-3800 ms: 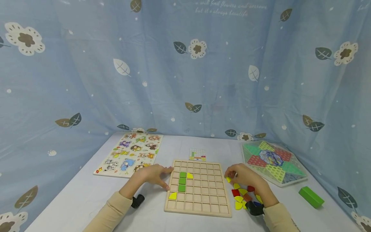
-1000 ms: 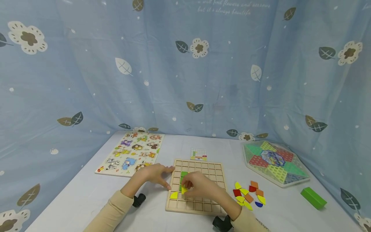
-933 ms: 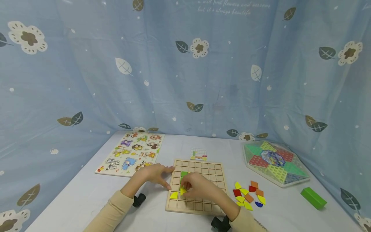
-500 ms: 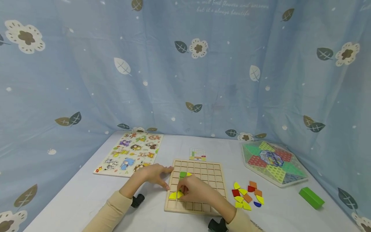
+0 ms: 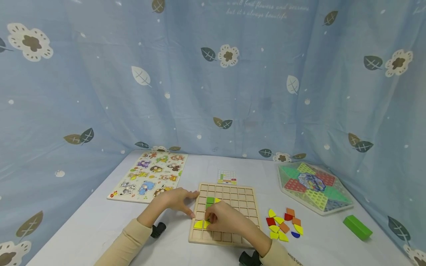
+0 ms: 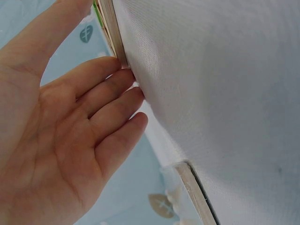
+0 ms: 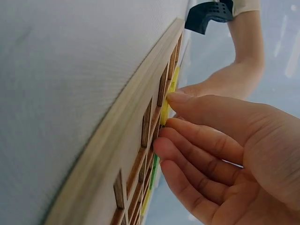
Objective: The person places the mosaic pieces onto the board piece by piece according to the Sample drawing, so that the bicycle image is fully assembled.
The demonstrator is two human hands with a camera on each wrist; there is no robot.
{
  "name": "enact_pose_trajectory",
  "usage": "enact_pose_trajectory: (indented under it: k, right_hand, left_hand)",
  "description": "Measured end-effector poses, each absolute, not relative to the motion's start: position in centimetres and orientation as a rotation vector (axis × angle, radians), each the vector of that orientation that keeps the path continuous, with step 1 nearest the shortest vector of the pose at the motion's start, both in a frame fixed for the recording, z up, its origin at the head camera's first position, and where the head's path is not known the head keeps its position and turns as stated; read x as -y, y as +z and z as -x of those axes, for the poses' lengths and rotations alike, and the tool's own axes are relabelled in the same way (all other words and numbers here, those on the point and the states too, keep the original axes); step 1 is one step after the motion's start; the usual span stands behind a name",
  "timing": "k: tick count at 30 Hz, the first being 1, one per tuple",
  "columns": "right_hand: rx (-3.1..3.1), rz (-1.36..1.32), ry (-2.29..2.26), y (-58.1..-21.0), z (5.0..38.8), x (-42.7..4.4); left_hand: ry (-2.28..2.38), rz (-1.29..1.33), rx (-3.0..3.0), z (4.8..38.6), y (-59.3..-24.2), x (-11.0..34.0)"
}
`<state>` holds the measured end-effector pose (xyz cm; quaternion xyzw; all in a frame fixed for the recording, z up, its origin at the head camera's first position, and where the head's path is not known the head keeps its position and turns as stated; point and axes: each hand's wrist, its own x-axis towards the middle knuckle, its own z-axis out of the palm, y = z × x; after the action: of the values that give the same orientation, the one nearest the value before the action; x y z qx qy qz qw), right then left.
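A wooden grid board (image 5: 233, 239) lies in front of the person. The left hand (image 5: 178, 202) rests its thumb and fingertips against the board's left edge; in the left wrist view its fingers (image 6: 112, 108) are relaxed. Over the lower left cells, the right hand (image 5: 227, 218) pinches a yellow quarter-circle tile (image 5: 206, 224), which sits at a cell beside another yellow quarter-circle tile (image 5: 198, 224). The right wrist view shows the thumb on the yellow edge. Green square tiles (image 5: 210, 200) and a yellow tile (image 5: 217, 200) lie further up, partly hidden by the right hand.
Several loose tiles (image 5: 284, 227) lie right of the board. A pattern card (image 5: 227, 177) stands behind it. An animal puzzle (image 5: 149, 177) is at the left; a hexagonal game board (image 5: 314, 186) and a green block (image 5: 357, 227) are at the right.
The right hand has gone from the loose tiles to the board with a yellow quarter-circle tile, then shifted left and down to the cell by the other yellow tile. The left hand stays.
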<state>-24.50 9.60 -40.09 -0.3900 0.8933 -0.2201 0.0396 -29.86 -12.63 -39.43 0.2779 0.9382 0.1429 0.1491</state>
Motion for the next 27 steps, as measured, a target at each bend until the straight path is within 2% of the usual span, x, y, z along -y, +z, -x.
enact_pose_trajectory:
  k: [15, 27]
  right_hand:
    - [-2.726, 1.161, -0.679, -39.5, 24.3, -9.8]
    - [-2.738, 1.086, -0.748, -39.2, 24.5, -12.2]
  left_hand:
    - [0.399, -0.817, -2.701, 30.0, -39.5, 12.7]
    - [0.403, -0.785, -2.717, 29.8, -39.5, 12.4]
